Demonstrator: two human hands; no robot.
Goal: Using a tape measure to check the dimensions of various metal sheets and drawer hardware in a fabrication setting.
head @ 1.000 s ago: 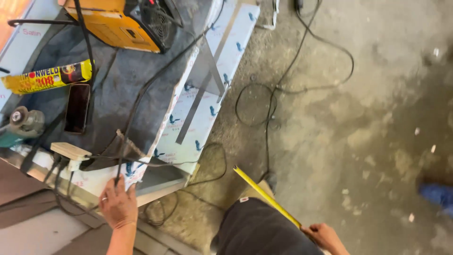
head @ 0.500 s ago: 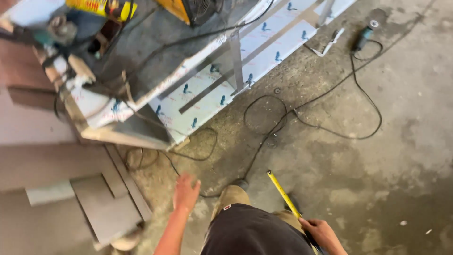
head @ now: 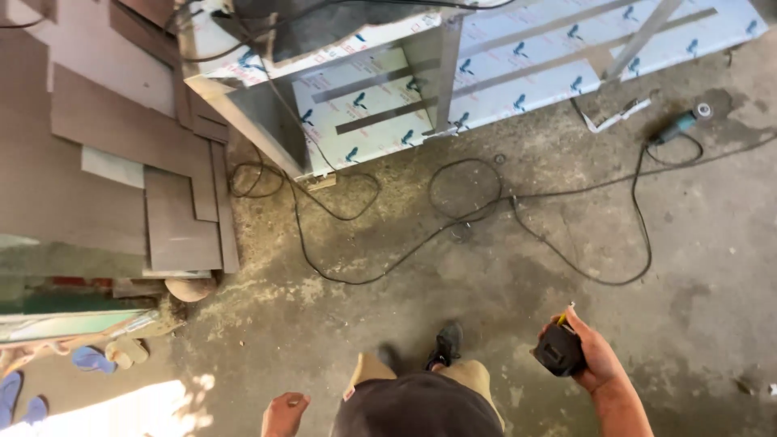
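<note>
Head view: right hand [head: 595, 360] wrapped round black tape measure [head: 558, 350], blade retracted, yellow tip showing. Left hand [head: 283, 413] empty, fingers loosely curled. Black cables [head: 453, 222] loop across concrete floor [head: 688, 267] just ahead of shoe [head: 445, 344]; likely trip hazard, snagged foot could drag angle grinder [head: 676, 125].

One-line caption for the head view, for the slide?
Right hand holds a black tape measure over a concrete floor strewn with cables; left hand empty.

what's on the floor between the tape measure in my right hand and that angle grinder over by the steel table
Head view: between the tape measure and angle grinder lies bare concrete crossed by a looping black cable.
</note>
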